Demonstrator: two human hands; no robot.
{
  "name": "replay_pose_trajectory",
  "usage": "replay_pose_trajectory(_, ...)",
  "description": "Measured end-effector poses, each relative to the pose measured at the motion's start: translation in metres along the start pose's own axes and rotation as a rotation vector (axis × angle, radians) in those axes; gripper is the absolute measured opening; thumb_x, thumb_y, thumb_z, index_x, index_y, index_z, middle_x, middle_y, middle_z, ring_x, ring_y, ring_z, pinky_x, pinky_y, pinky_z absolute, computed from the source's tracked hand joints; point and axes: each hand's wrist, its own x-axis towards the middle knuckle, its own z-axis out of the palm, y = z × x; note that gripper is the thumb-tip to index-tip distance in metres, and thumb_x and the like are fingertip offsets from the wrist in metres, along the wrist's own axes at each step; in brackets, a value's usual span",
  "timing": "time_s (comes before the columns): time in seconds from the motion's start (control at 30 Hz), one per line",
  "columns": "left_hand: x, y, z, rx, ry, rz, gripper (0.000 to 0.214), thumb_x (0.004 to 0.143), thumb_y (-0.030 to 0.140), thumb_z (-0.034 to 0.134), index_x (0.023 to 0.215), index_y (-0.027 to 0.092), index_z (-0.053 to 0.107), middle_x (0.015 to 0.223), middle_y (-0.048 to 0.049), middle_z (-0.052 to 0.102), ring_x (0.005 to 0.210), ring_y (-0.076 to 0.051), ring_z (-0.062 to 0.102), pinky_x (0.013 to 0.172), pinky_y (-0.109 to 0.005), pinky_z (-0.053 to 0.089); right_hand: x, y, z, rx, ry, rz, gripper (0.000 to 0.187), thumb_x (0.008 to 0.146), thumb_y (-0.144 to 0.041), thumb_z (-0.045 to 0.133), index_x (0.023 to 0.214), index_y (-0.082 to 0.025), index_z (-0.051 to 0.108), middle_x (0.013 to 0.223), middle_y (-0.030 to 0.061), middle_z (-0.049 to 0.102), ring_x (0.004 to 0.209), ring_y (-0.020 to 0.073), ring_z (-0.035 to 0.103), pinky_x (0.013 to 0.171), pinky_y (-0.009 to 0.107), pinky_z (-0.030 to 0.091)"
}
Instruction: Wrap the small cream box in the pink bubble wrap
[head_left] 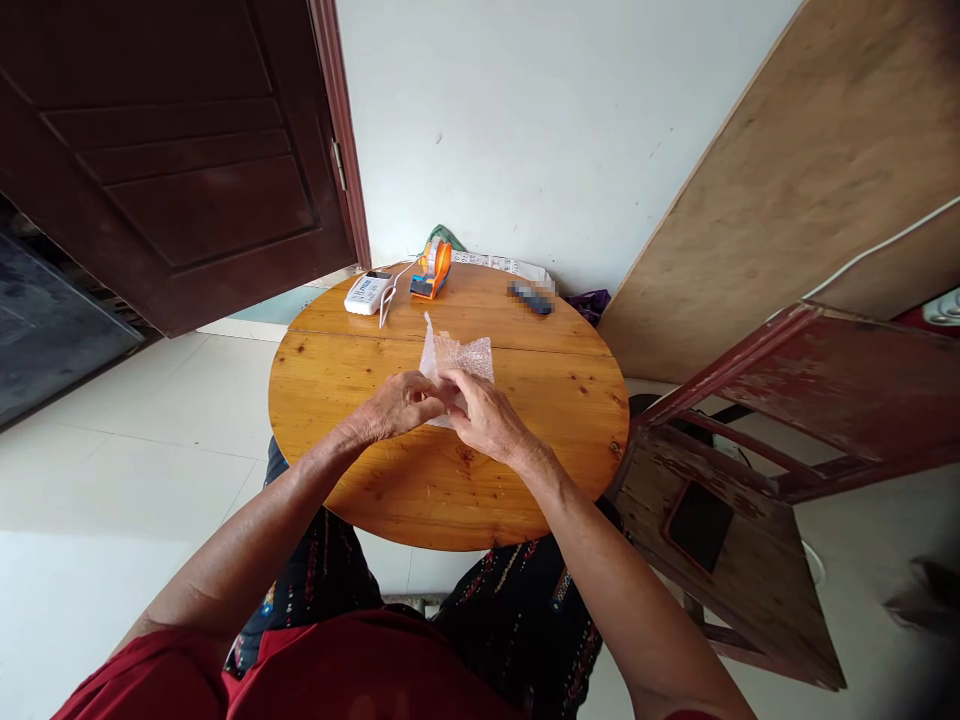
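- Left grip [401, 405]: fingers bent and drawn together, tips at the near part of a clear bubble-wrap sheet [474, 358]; from where I stand, cannot tell whether they pinch it.
- Right grip [484, 412]: fingers arched over, thumb below, a small gap between; tips meet the left ones above the sheet. Firm hold or light touch: cannot tell, fingers cover the spot.
- Sheet lies mid-worktop [367, 480], a round wooden one; far left corner stands up, near part mostly behind the hands.
- Beyond it, toward the wall: orange tape dispenser [442, 270]; left of that, a white box [367, 294] with white cable [387, 300] alongside.
- Far right: dark oblong object [536, 300], partly blurred.
- Space between hands and dispenser: only the sheet stands there.
- Right of worktop: wooden chair [787, 590], dark phone [699, 525] on its seat.
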Motion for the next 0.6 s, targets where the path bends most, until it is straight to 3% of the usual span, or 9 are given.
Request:
replay_pose_trajectory(0.1,0.0,-0.004,-0.001,-0.022,0.009,0.041,0.028,0.078,0.027,0.047,0.076,0.017,0.073,0.085,-0.0038,0.071,0.081,-0.019,0.063,0.074,-0.026,0.047,-0.005,0.003,-0.003,0.111,0.035,0.008,0.052,0.077,-0.005,0.05,0.126,-0.019,0.051,0.121,0.0097,0.067,0.102,0.0213,0.066,0.092,0.035,0.05)
replay_pose_trajectory(0.17,0.001,-0.007,0.003,-0.016,0.04,0.026,0.026,0.079,0.025,0.047,0.079,0.016,0.072,0.08,-0.0027,0.069,0.075,-0.017,0.061,0.068,-0.025,0.046,-0.008,0.004,-0.005,0.138,0.037,0.016,0.053,0.077,-0.005,0.048,0.129,-0.02,0.051,0.123,0.0094,0.067,0.101,0.0203,0.067,0.093,0.036,0.051)
replay_pose_trajectory(0.33,0.004,-0.008,0.017,0.122,0.127,-0.011,0.014,0.077,0.021,0.061,0.087,0.017,0.07,0.072,0.0001,0.065,0.062,-0.013,0.054,0.06,-0.023,0.041,-0.01,0.007,-0.005,0.151,0.031,0.024,0.054,0.076,-0.004,0.047,0.127,-0.02,0.053,0.118,0.0086,0.069,0.107,0.0215,0.066,0.093,0.037,0.053)
replay_pose_trajectory(0.43,0.005,-0.008,0.021,0.22,0.132,0.022,0.014,0.077,0.017,0.062,0.087,0.018,0.072,0.08,-0.0037,0.066,0.07,-0.016,0.059,0.068,-0.027,0.048,-0.01,0.01,-0.003,0.154,0.075,0.038,0.048,0.078,-0.006,0.047,0.123,-0.021,0.055,0.116,0.0082,0.069,0.105,0.0214,0.067,0.093,0.038,0.053)
replay_pose_trajectory(0.6,0.005,-0.013,0.024,0.323,0.204,0.194,0.018,0.075,0.013,0.064,0.088,0.018,0.074,0.109,-0.0111,0.067,0.106,-0.027,0.062,0.097,-0.038,0.05,-0.016,0.018,-0.005,0.042,0.229,0.107,0.031,0.081,-0.014,0.053,0.111,-0.02,0.06,0.113,0.0104,0.07,0.109,0.0251,0.065,0.097,0.041,0.05)
